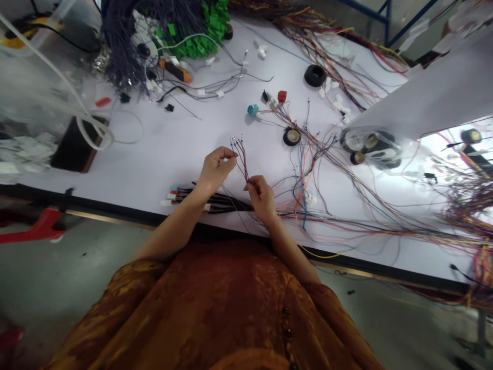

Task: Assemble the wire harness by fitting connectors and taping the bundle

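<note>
Above the white table, my right hand (261,198) pinches a small bunch of dark red and black wires (243,158). Metal terminals tip their upper ends, some with blue bits. My left hand (219,167) is closed in a pinch near those tips, thumb and forefinger on one of the wires. Below both hands a black-sleeved wire bundle (223,201) lies along the table's near edge, with white, blue and red connectors at its left end. Right of my hands, loose orange and blue wires (303,169) spread over the table.
Rolls of black tape (291,136) lie among wires to the right. A blue connector (252,110) and a red connector (282,96) sit beyond my hands. An orange-handled tool (175,71) lies near green connectors (200,38). At left stands a dark box (79,144).
</note>
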The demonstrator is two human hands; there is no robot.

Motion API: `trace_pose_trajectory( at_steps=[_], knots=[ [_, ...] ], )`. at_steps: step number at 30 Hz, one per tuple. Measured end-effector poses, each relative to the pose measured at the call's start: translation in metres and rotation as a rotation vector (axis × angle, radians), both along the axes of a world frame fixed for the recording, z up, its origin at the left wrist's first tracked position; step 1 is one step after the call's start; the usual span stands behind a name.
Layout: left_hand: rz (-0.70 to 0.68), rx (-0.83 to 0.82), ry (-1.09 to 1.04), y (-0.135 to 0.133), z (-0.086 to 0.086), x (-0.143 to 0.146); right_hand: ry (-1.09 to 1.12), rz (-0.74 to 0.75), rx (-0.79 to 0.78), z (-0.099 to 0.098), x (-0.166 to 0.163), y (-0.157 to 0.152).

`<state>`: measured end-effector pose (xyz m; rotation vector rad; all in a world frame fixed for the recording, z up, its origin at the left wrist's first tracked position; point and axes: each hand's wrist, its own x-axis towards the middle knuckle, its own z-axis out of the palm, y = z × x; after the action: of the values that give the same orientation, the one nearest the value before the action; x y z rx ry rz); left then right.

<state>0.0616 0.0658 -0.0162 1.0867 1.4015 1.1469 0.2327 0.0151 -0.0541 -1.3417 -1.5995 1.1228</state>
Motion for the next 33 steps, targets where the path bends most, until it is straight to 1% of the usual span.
trace_pose_trajectory(
  at_steps=[4, 8, 15, 21, 30, 33],
  knots=[
    [-0.044, -0.051, -0.112, -0.001, -0.001, 0.002, -0.016, 0.001, -0.018, 0.003, 0.001, -0.001],
    [-0.086, -0.069, -0.144, -0.002, -0.001, 0.005, -0.027, 0.001, -0.016, 0.003, 0.001, 0.000],
    [-0.092, -0.098, -0.199, -0.002, -0.001, 0.007, 0.005, -0.016, 0.009, -0.004, -0.001, 0.000],
    [-0.072, -0.097, -0.168, 0.000, -0.006, 0.005, 0.043, -0.027, 0.002, -0.005, -0.001, 0.001],
    [-0.168, -0.103, -0.138, -0.001, -0.004, 0.002, 0.067, -0.022, 0.011, -0.007, 0.000, 0.002],
    [-0.170, -0.099, -0.111, 0.000, -0.005, 0.001, 0.063, -0.020, 0.027, -0.007, 0.000, 0.003]
  ],
)
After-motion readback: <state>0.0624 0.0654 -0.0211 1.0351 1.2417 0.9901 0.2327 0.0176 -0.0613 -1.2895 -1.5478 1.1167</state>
